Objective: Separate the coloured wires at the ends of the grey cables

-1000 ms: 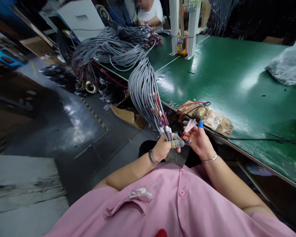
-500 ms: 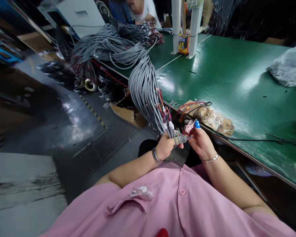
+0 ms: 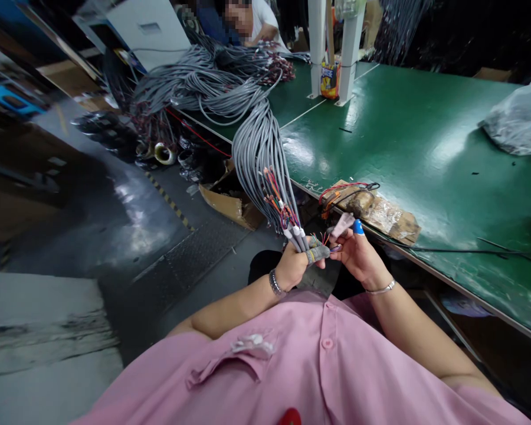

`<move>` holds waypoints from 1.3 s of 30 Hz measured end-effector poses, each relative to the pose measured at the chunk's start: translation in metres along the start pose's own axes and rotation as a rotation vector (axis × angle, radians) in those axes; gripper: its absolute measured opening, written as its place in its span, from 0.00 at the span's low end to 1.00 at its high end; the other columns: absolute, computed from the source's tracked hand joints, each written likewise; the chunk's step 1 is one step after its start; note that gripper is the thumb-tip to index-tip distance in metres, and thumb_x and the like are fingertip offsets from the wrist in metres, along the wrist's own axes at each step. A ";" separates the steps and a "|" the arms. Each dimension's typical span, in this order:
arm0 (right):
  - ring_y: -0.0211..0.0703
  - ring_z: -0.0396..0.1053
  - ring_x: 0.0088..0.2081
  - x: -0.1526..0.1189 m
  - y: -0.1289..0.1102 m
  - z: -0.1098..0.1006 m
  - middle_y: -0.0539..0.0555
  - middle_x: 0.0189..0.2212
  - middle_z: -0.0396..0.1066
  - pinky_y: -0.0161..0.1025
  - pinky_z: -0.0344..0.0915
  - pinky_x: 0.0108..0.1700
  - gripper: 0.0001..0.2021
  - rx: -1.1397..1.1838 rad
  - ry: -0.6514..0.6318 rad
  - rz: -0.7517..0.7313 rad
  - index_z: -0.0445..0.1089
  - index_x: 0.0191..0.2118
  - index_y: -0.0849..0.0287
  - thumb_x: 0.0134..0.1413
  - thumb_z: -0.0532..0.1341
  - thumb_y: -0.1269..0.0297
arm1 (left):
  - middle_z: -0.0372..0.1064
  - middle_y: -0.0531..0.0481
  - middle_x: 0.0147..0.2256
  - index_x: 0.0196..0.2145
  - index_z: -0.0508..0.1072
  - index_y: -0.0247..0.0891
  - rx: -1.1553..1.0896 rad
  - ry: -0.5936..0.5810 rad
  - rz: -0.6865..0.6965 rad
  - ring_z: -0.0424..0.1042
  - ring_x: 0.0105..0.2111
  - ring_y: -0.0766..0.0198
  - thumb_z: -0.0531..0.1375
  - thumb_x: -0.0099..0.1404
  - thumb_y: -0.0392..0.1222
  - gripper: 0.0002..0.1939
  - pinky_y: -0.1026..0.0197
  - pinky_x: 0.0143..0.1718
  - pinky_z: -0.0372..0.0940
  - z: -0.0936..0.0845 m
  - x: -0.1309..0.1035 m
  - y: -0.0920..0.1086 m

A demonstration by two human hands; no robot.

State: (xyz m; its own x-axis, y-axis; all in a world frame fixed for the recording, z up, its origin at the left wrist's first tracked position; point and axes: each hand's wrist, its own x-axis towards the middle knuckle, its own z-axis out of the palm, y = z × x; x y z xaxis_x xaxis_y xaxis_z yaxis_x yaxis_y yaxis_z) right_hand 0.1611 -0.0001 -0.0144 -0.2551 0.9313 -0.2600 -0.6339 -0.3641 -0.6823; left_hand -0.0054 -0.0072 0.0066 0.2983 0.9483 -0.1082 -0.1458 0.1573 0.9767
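Note:
My left hand is closed round the ends of several grey cables, with white bands where the sheath stops. Orange, red and purple wires fan out above them. A grey knitted cover sits on one finger. Close beside it, my right hand pinches a small pale pink clip-like piece, its exact kind unclear. A blue cover is on the right thumb. Fine stripped wires stick out between the two hands, and a purple wire reaches the right fingers.
A thick grey cable bundle hangs over the edge of the green table from a larger pile. Near that edge lies a taped wooden block with cords. An open carton stands below. A person sits behind the pile.
My left hand and the cable ends have shifted slightly left, and the coloured wires now lean left. My right hand has moved slightly right, with the pink piece turned.

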 end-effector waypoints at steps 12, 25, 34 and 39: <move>0.36 0.63 0.24 -0.024 0.005 0.000 0.48 0.22 0.68 0.35 0.63 0.27 0.13 -0.523 -0.009 -0.232 0.72 0.30 0.58 0.49 0.69 0.54 | 0.71 0.48 0.21 0.20 0.75 0.34 0.223 -0.144 0.017 0.66 0.24 0.66 0.66 0.57 0.50 0.17 0.63 0.29 0.59 -0.006 0.000 -0.007; 0.36 0.65 0.25 -0.022 0.012 0.006 0.49 0.25 0.71 0.34 0.63 0.29 0.10 -0.457 0.002 -0.230 0.73 0.32 0.57 0.51 0.68 0.56 | 0.72 0.49 0.21 0.21 0.76 0.36 0.138 0.020 0.077 0.64 0.22 0.67 0.65 0.58 0.50 0.16 0.62 0.28 0.58 -0.006 -0.002 -0.017; 0.34 0.64 0.24 -0.018 0.019 0.006 0.47 0.24 0.69 0.34 0.64 0.30 0.10 -0.358 0.053 -0.244 0.72 0.31 0.57 0.49 0.69 0.57 | 0.71 0.51 0.21 0.25 0.77 0.36 0.089 0.088 0.106 0.64 0.21 0.68 0.65 0.59 0.50 0.14 0.63 0.27 0.59 -0.004 -0.001 -0.023; 0.33 0.62 0.24 -0.018 0.020 0.002 0.46 0.23 0.67 0.34 0.65 0.30 0.10 -0.332 0.019 -0.223 0.73 0.32 0.57 0.50 0.69 0.58 | 0.70 0.52 0.19 0.26 0.75 0.36 0.016 0.129 0.118 0.62 0.19 0.70 0.65 0.58 0.48 0.12 0.64 0.25 0.57 -0.004 -0.001 -0.024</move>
State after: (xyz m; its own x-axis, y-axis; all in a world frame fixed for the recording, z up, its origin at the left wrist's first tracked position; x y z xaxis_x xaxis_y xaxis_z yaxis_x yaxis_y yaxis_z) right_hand 0.1512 -0.0242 -0.0218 -0.1225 0.9883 -0.0907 -0.4008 -0.1329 -0.9065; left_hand -0.0062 -0.0109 -0.0180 0.1566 0.9875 -0.0149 -0.1569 0.0398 0.9868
